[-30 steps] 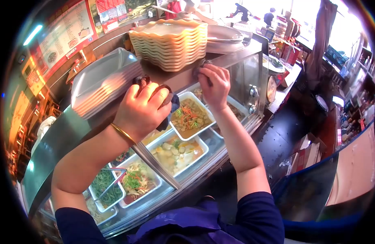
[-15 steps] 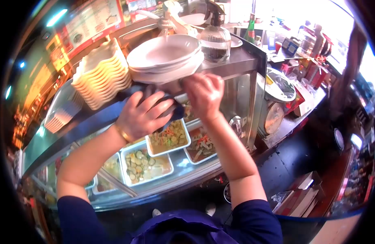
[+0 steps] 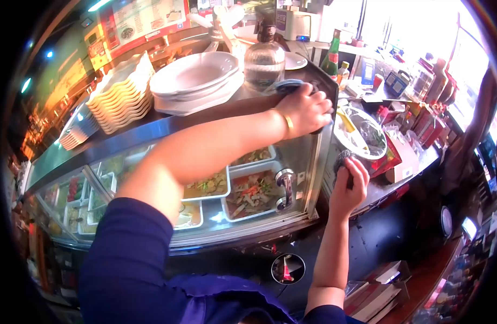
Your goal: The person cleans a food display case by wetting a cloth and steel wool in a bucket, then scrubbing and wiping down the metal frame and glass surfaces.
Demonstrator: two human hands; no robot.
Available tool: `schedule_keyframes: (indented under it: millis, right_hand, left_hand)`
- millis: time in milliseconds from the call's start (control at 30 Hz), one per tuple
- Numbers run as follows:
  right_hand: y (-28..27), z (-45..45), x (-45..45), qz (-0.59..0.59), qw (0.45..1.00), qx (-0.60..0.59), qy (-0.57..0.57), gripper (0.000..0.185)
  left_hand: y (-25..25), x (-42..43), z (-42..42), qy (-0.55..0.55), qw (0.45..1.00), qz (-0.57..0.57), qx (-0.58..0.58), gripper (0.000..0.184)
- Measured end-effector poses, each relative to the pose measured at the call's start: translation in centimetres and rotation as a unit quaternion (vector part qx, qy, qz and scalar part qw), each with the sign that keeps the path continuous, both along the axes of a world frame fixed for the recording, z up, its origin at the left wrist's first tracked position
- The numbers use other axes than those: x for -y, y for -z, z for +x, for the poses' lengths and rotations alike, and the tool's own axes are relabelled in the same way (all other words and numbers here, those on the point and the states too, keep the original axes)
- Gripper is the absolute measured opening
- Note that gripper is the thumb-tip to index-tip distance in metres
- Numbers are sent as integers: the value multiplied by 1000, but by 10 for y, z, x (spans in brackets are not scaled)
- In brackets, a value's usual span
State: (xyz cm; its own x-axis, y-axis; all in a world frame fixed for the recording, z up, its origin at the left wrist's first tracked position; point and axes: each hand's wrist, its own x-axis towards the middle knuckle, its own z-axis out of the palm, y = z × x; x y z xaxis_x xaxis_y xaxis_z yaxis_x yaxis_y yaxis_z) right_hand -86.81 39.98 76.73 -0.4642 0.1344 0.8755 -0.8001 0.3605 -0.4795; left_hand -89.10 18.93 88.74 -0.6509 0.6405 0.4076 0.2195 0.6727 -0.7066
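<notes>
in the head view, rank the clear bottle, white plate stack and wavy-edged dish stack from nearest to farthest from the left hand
1. Clear bottle: picture-left of the left hand.
2. White plate stack: left of the bottle.
3. Wavy-edged dish stack: farthest left of these.

Bright to the right, amber to the left

A broad glass window at upper right glares white, its detail washed out. At upper left hangs a large white menu board with a red border, near a thin white tube light. Blurred brown wooden furniture glows orange. The dark, glossy floor carries faint reflections.
</notes>
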Motion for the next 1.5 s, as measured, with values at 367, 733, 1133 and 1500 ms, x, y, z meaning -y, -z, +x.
schedule_keyframes:
  millis: [367, 733, 1133, 1500]
  right_hand:
    - [-54, -11, 46, -69, 992, -42, -92, 20]
    - [-73, 18, 210, 7, 990, -134, -29, 18]
    - [4, -43, 56, -165, 964, 146, -146, 15]
    - [99, 31, -89, -148, 952, 260, -60, 17]
  left_hand:
    - [2, 47, 47, 68, 997, 9, -45, 9]
    - [56, 139, 289, -26, 976, 198, 86, 28]
    - [-64, 11, 97, 210, 957, 169, -112, 33]
    - [100, 45, 45, 60, 978, 35, 195, 26]
